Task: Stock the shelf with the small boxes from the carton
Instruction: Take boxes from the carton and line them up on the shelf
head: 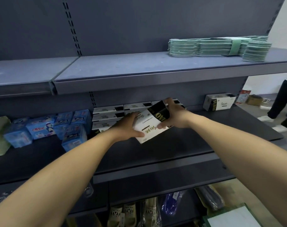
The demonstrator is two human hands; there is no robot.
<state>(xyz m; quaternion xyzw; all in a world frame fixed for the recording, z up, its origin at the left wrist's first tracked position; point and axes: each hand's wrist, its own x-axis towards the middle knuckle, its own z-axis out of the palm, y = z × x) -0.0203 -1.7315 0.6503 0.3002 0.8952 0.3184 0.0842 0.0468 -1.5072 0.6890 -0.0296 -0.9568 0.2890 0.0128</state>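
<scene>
the middle shelf (pixel 180 149) serves as the reference for all positions below. at its back, left of centre, a stack of white-and-black boxes (pixel 108 117) is already in place, several layers high in at least two columns. one single box (pixel 218 102) of the same kind stands alone at the shelf's far right rear. the stretch of shelf between that box and the stack is bare, as is the whole front strip, so the judgement is that stocking is under way but well short of complete. the carton is not in view, so the number of boxes left cannot be told.

left of the stack, on the adjoining shelf section, lie blue packets (pixel 46 126). on the shelf above, to the right, rests a bundle of green hangers (pixel 218 46).

the small box (pixel 151 123) now being handled is held tilted, just above the middle shelf and directly in front of the stack. both arms are extended forward and converge on it. the left hand (pixel 128 126) grips the box's white near-left end, thumb across the top face. the right hand (pixel 173 113) grips the black far-right end, fingers curled over the upper edge. both hands are closed on the box from opposite ends.
</scene>
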